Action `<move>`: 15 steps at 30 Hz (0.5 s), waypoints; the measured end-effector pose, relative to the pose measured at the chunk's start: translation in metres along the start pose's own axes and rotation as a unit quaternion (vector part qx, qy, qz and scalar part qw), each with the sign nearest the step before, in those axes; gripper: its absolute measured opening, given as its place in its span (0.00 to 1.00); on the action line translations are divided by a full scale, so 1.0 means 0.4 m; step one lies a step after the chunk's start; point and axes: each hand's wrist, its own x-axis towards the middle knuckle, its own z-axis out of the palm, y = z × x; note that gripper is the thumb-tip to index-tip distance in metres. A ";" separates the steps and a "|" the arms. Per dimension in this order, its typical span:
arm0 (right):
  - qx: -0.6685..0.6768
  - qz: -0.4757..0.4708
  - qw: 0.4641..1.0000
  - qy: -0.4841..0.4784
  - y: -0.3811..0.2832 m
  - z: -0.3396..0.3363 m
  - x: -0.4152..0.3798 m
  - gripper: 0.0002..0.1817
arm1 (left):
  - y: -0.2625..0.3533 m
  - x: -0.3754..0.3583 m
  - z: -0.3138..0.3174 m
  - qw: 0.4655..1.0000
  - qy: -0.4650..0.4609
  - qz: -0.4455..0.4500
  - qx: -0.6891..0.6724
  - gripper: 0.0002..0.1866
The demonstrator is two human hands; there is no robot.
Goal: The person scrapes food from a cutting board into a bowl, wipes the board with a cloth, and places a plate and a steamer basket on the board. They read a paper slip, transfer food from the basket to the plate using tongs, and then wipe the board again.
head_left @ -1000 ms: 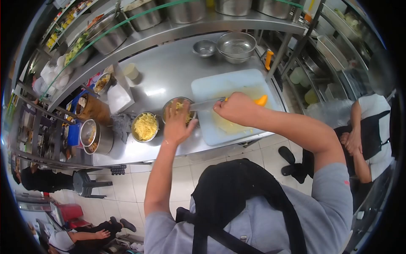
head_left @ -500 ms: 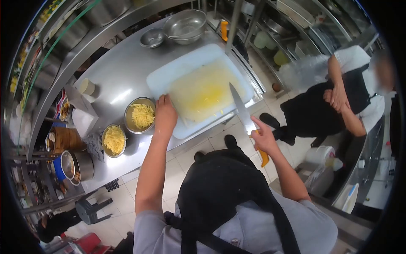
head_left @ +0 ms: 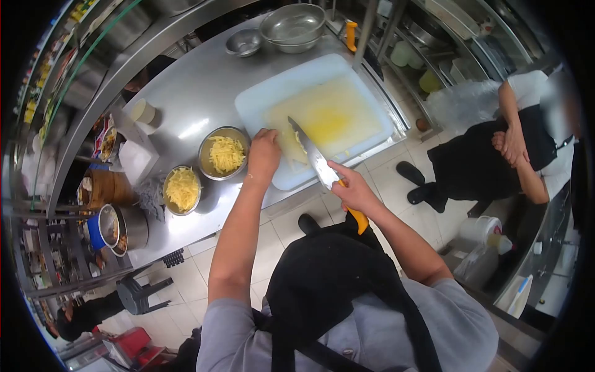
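Knife [head_left: 316, 160] — blade lies diagonally over the near left corner of the white cutting board [head_left: 347, 80], tip pointing toward the board's middle, orange handle past the board's near edge and off the counter edge. Right hand [head_left: 352, 191] clenched around the handle, knuckles up, forearm running back and right toward the body, elbow bent.

Left hand [head_left: 263, 154] at the board's near left corner, palm down, fingers curled onto the board surface just beside the blade; whether it pinches anything there I cannot tell. Left arm extended nearly straight from the shoulder.

Board centre carries a yellow stain. It sits on the steel counter [head_left: 192, 93], toward the right end.

Left of the board, near the counter's front edge: two metal bowls of yellow shreds — nearer one [head_left: 225, 154] just beside the left hand, second [head_left: 182, 188] further left. At the far edge: stacked empty bowls [head_left: 292, 27] and a small bowl [head_left: 244, 42].

A second person [head_left: 496, 155] stands right of the counter, arms folded.
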 end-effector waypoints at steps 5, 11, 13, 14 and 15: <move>-0.019 -0.002 0.998 -0.052 0.007 0.018 0.043 0.36 | 0.018 -0.008 0.009 0.997 0.028 0.005 -0.068 0.14; -0.009 -0.024 0.993 -0.116 -0.101 0.049 0.048 0.36 | 0.001 -0.021 -0.098 0.999 0.049 0.015 0.002 0.15; -0.033 -0.027 0.989 -0.140 -0.175 0.071 0.054 0.36 | -0.001 -0.036 -0.186 0.985 0.115 0.119 0.050 0.19; -0.032 -0.034 0.988 -0.144 -0.192 0.082 0.070 0.36 | 0.000 -0.048 -0.227 0.984 0.119 0.120 0.057 0.19; -0.032 -0.040 0.985 -0.166 -0.209 0.092 0.088 0.35 | 0.003 -0.061 -0.265 0.977 0.062 0.174 0.105 0.22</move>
